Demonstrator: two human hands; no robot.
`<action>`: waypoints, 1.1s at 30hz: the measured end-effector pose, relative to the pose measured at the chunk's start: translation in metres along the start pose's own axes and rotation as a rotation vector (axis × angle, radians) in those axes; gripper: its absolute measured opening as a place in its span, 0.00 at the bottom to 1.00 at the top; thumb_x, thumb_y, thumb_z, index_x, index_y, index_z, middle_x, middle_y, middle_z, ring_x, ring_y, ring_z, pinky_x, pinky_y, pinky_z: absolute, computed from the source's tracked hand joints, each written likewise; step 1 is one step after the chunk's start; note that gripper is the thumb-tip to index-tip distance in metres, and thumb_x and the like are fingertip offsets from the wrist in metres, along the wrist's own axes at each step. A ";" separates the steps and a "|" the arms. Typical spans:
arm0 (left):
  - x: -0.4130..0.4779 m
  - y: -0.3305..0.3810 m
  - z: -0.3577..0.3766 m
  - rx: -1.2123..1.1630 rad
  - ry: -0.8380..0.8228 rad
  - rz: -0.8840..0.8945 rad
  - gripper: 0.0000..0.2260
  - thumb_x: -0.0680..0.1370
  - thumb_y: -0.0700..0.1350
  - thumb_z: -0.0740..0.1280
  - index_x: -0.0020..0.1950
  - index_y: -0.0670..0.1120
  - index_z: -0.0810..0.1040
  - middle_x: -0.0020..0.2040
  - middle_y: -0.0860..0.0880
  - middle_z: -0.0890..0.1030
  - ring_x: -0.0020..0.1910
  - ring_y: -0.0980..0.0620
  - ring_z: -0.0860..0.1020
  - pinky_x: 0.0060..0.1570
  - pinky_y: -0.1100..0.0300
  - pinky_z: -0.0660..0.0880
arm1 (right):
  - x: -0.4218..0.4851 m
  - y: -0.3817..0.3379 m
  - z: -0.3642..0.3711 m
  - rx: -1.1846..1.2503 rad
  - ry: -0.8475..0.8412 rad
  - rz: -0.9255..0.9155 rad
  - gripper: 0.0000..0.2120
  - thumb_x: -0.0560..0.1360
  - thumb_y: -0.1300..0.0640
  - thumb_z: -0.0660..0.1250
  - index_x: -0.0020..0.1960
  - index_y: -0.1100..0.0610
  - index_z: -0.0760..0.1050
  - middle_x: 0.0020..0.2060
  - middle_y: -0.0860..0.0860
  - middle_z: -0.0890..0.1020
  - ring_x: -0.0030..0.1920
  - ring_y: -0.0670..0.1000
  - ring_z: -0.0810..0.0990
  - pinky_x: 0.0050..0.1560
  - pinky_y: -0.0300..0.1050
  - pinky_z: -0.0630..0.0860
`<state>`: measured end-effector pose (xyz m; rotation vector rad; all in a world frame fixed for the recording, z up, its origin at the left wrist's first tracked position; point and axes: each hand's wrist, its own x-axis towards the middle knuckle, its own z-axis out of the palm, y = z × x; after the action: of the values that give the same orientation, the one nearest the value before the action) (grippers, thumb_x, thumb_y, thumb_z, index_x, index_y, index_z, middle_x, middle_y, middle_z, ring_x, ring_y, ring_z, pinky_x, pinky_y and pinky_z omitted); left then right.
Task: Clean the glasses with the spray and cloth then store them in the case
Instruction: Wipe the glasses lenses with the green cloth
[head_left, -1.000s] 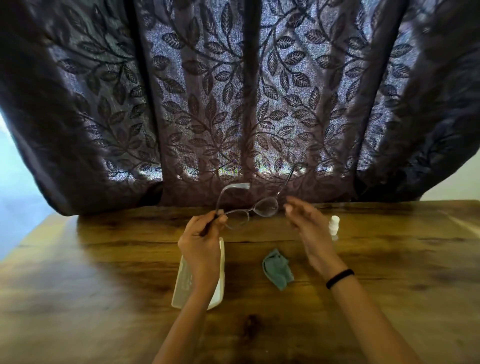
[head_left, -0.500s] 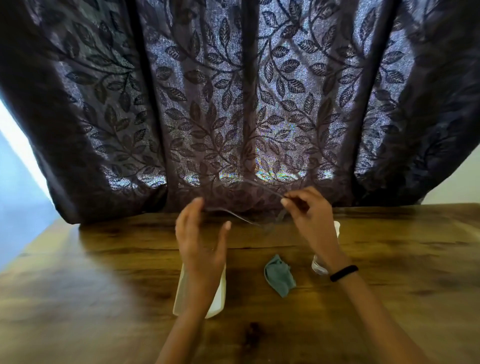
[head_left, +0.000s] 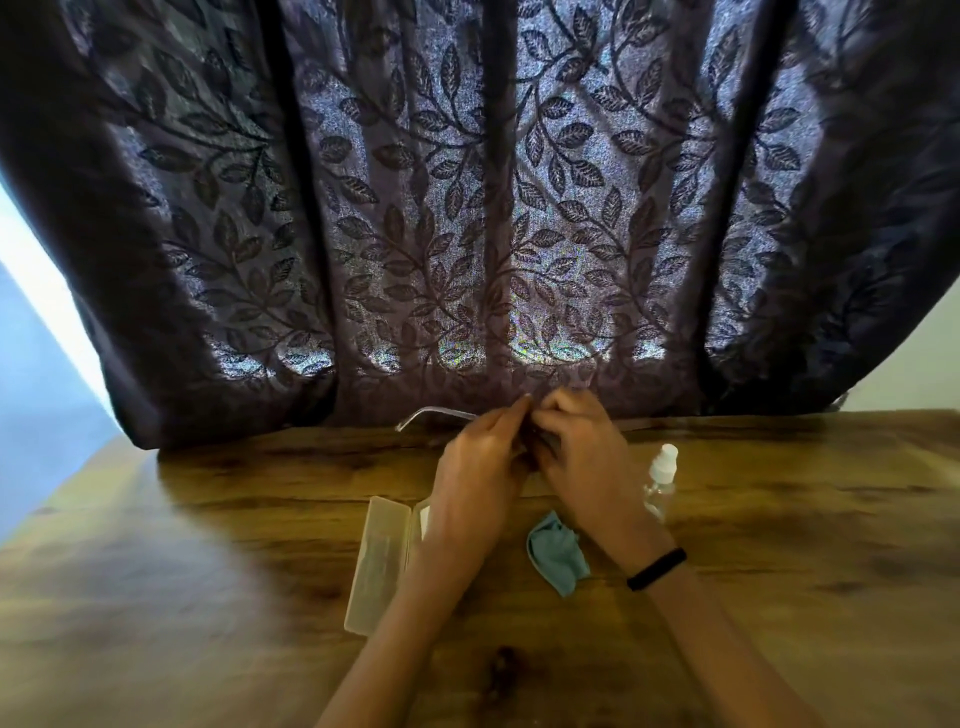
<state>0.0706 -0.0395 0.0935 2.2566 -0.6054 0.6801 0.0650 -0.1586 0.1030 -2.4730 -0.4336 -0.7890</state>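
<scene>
Left hand (head_left: 480, 467) and right hand (head_left: 584, 457) are held together above the counter (head_left: 208, 597), fingers closed on the glasses (head_left: 441, 414). Most of the frame is hidden between the hands; only one temple arm is seen, projecting to the left, its bent tip pointing down. A black band (head_left: 657, 569) is worn on the right wrist.

The case (head_left: 379, 561), pale and translucent, is lying open on the counter under the left forearm, which covers part of it. The cloth (head_left: 556, 553), blue-green and crumpled, lies just right of the case, between the two forearms. The spray bottle (head_left: 661, 475), clear with a white cap, stands upright just beyond the right wrist. No label or writing can be read on the bottle, case or cloth.

A dark curtain (head_left: 467, 208) with a leaf pattern hangs behind the far edge of the counter.
</scene>
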 end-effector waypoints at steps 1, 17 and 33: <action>0.000 0.000 0.000 0.006 0.003 -0.013 0.25 0.67 0.34 0.67 0.64 0.43 0.73 0.54 0.40 0.81 0.49 0.39 0.79 0.44 0.45 0.77 | -0.001 0.000 0.001 0.005 -0.016 -0.005 0.05 0.70 0.65 0.67 0.46 0.60 0.78 0.42 0.55 0.76 0.47 0.56 0.73 0.40 0.55 0.76; -0.008 -0.024 -0.010 -0.091 0.193 -0.123 0.06 0.69 0.37 0.72 0.45 0.41 0.83 0.42 0.45 0.84 0.39 0.50 0.82 0.41 0.57 0.77 | -0.061 0.044 0.032 0.136 -0.208 0.429 0.12 0.76 0.50 0.64 0.53 0.56 0.78 0.43 0.52 0.83 0.39 0.47 0.78 0.38 0.35 0.72; -0.019 -0.035 -0.002 -0.528 0.382 -0.418 0.12 0.71 0.33 0.69 0.49 0.47 0.79 0.41 0.49 0.83 0.36 0.61 0.80 0.41 0.69 0.77 | -0.030 0.014 0.032 0.554 0.169 0.336 0.09 0.71 0.61 0.70 0.50 0.53 0.81 0.44 0.45 0.81 0.45 0.39 0.79 0.46 0.25 0.72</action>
<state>0.0758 -0.0115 0.0659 1.6290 -0.0949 0.6246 0.0615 -0.1567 0.0573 -1.8786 -0.1395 -0.6272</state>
